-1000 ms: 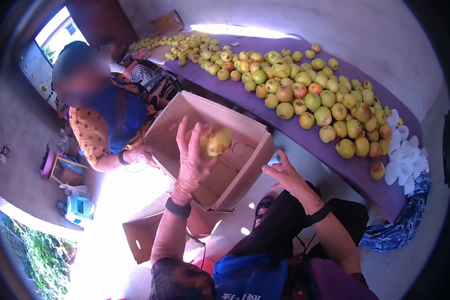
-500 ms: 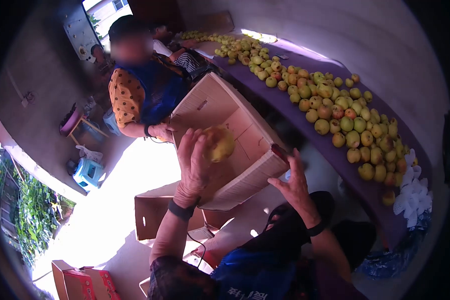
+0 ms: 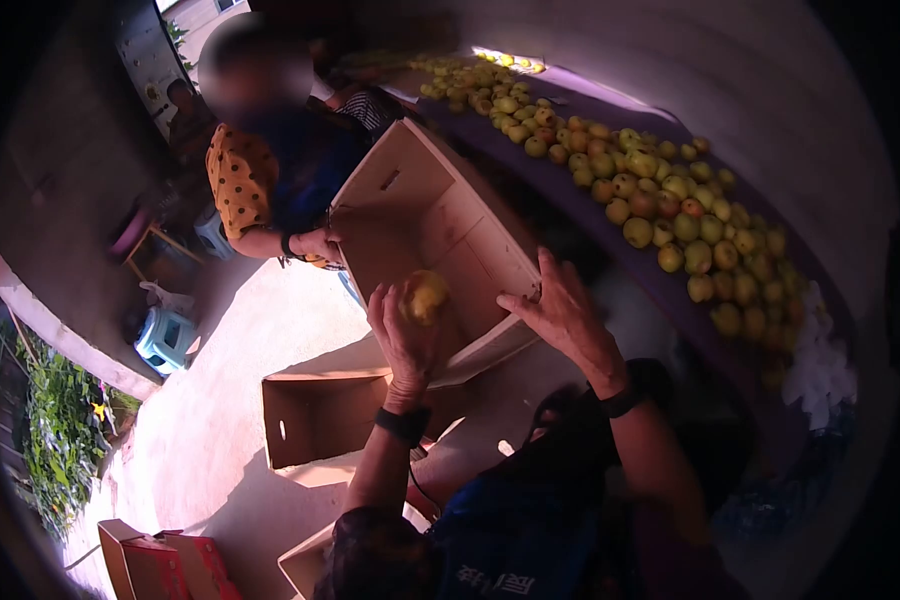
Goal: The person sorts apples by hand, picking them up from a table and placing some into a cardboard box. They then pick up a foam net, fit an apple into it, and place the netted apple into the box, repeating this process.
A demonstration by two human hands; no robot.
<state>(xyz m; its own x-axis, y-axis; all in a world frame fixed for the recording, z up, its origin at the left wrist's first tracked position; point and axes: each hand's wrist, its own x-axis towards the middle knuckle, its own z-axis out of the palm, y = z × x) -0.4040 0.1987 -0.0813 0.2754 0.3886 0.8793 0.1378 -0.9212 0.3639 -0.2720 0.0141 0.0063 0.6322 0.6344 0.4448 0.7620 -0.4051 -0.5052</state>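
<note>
My left hand (image 3: 402, 340) is closed around a yellow apple (image 3: 426, 297), over the near side of a large cardboard box (image 3: 450, 225). The box is tilted, with its open side towards me, and its inside shows bare cardboard. At the box's right rim, my right hand (image 3: 562, 312) grips the edge, thumb inside. A co-worker's hand (image 3: 318, 245) holds the box's left edge. Many yellow-green and reddish apples (image 3: 685, 227) lie in a long heap on a purple-covered table (image 3: 570, 178) to the right.
A second open box (image 3: 330, 420) stands on the floor below the held one. Red-printed cartons (image 3: 175, 565) are at the lower left. A blue stool (image 3: 165, 340) stands at the left, a co-worker (image 3: 270, 170) in a dotted sleeve behind the box. White netting (image 3: 822, 365) hangs at the table's near end.
My left hand has moved down and slightly right with the apple. My right hand has moved up and closed on the box rim. The box sits slightly higher and further left in view.
</note>
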